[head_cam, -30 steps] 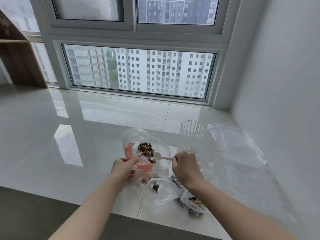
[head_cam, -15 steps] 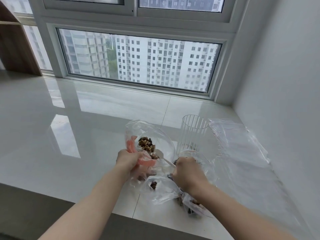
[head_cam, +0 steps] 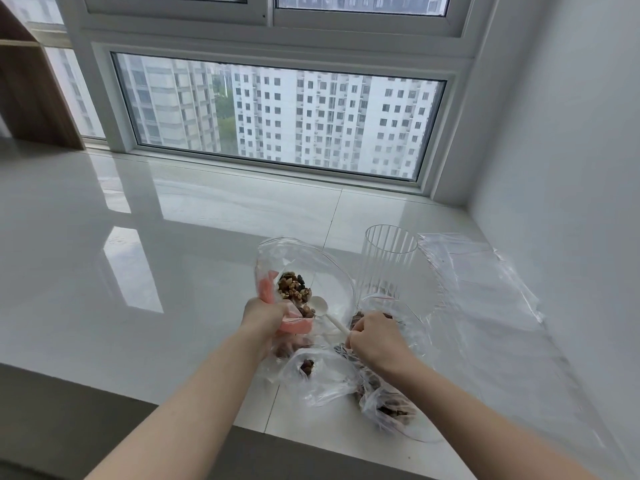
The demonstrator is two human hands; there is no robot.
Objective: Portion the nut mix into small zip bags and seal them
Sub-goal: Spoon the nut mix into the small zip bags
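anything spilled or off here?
No loose nuts show on the counter. The ribbed clear cup stands upright. The left hand holds the nut bag open; the right hand holds a white spoon.

A high-rise flat: a glossy tiled ledge (head_cam: 173,237) under a window (head_cam: 277,112) at 12 o'clock, tower blocks (head_cam: 311,123) outside.
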